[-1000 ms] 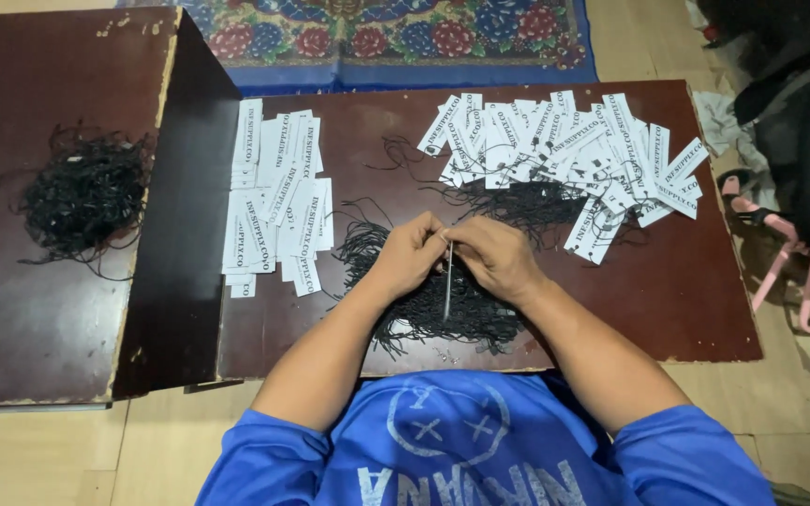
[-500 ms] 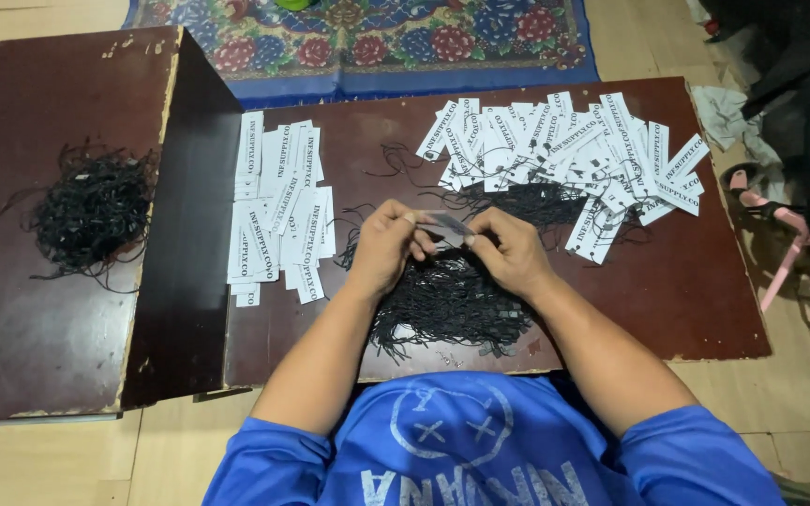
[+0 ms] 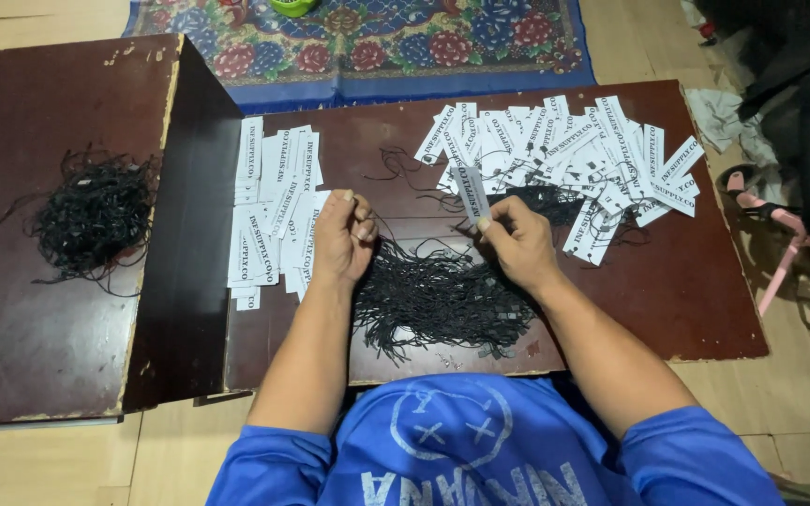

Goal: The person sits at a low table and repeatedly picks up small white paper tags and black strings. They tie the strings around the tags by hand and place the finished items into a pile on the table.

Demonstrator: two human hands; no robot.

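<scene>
Dark, worn wood made up the low table [image 3: 667,300] where the person sat, with a patterned rug [image 3: 377,42] spread on the floor beyond it. Right in front of the blue-shirted chest lay a loose heap of black strings [image 3: 442,300]. The right hand [image 3: 516,245] was closed on a white paper tag [image 3: 472,192], thumb and fingertips pinching its lower end so it stood up and slightly tilted over the heap. The left hand [image 3: 347,236] was curled shut — whether a single string ran through those fingers I could not tell, though it sat just at the heap's left edge. A neat stack of tags [image 3: 274,215] lay to the left, a scattered spread of more tags [image 3: 574,159] to the right, and on a raised board off to the side a second tangle of strings [image 3: 96,215]. To my eye the work wanted one string teased clear of the tangle — and the tag kept steady at its hole end while the two met.
</scene>
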